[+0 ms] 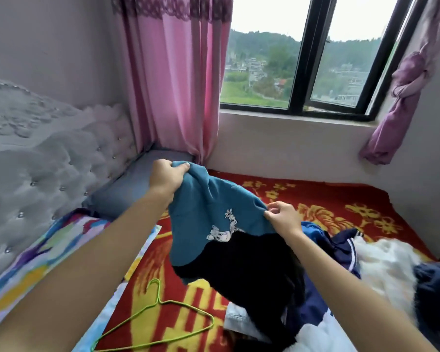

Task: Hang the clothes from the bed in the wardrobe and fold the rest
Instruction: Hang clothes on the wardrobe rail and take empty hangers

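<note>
The left hand is curled round a bunched corner of a teal and black garment, with the thumb lying over the top of the cloth and the fingers closed beneath it. The right hand, lower and nearer the person than the left, pinches another part of the same teal edge between thumb and fingertips. The garment is lifted and stretched between the two hands. Its teal part, which bears a small white cartoon print just left of the right hand, runs from one hand to the other, and its black part hangs below them down to the bed. Under both hands lies a red blanket with yellow patterns that covers the bed. A green wire hanger lies flat on this blanket, below the hands and between the two forearms, apart from the garment. To the right of the right hand and under its forearm sits a pile of clothes, with navy fabric trimmed in white, something white and fluffy, and a dark blue piece at the far right. Beyond the left hand are a grey-blue pillow and a pink curtain, and to its left stands a grey tufted headboard.
</note>
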A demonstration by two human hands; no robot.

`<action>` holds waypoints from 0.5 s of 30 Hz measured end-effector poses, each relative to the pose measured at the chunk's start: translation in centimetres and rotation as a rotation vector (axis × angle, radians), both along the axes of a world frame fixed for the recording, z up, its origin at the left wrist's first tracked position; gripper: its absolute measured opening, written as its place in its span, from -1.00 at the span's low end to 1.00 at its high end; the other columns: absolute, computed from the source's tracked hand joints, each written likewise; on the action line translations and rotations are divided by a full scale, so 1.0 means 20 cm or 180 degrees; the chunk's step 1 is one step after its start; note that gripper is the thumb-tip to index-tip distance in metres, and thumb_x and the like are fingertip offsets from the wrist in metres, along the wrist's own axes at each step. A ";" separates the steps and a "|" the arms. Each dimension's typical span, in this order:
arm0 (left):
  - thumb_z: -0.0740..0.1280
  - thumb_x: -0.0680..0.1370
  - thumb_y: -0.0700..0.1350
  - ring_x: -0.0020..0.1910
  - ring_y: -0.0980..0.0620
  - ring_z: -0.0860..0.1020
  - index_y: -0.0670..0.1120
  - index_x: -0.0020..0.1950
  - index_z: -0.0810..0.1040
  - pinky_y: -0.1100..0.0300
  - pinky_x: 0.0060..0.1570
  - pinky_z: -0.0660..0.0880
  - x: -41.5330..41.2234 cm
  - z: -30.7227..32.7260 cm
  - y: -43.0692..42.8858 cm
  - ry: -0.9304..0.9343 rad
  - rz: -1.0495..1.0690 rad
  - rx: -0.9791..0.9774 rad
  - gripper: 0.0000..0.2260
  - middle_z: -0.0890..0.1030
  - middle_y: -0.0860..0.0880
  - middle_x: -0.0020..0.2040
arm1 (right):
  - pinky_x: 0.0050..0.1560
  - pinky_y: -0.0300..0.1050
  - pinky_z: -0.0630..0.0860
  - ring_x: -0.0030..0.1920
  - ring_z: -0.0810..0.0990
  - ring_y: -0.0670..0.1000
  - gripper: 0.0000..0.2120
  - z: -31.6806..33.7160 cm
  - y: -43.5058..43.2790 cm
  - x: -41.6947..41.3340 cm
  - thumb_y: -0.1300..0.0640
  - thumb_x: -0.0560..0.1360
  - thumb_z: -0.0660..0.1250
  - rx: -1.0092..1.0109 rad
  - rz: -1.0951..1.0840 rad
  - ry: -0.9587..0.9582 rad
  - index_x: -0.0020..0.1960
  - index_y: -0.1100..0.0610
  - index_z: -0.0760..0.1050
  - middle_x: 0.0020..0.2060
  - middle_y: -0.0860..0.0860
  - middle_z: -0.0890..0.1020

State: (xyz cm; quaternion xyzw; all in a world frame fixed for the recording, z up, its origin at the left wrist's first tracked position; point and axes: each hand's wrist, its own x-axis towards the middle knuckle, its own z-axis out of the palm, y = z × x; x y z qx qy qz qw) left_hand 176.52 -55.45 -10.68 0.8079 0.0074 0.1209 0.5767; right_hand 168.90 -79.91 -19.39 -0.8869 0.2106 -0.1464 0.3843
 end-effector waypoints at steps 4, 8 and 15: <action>0.37 0.49 -0.06 -0.07 -0.21 0.57 -0.17 -0.25 0.47 0.14 -0.20 0.33 -0.03 -0.21 -0.07 0.0294 0.0021 0.0824 -0.78 0.63 -0.24 -0.10 | 0.07 -0.16 0.40 0.20 0.53 0.09 -0.59 -0.25 0.25 -0.11 0.12 0.49 0.35 0.0022 0.0399 0.0366 0.30 0.21 0.44 0.15 0.13 0.58; 0.34 0.49 -0.04 -0.11 -0.18 0.53 -0.12 -0.33 0.35 0.16 -0.21 0.29 -0.08 -0.38 -0.07 0.0376 -0.0064 0.1506 -0.71 0.57 -0.16 -0.19 | 0.20 -0.21 0.36 0.27 0.45 0.00 -0.38 -0.38 0.56 -0.23 -0.03 0.45 0.41 0.0379 0.1059 0.0328 0.42 0.13 0.29 0.25 0.06 0.49; 0.34 0.49 -0.09 -0.22 -0.05 0.50 -0.14 -0.25 0.44 0.19 -0.23 0.36 -0.17 -0.52 -0.08 0.0516 -0.0277 0.0999 -0.81 0.51 -0.04 -0.28 | -0.10 -0.12 0.46 -0.01 0.56 -0.01 -0.74 -0.47 0.86 -0.27 -0.04 0.49 0.34 0.0793 0.0741 0.0426 0.04 0.12 0.44 -0.04 -0.01 0.61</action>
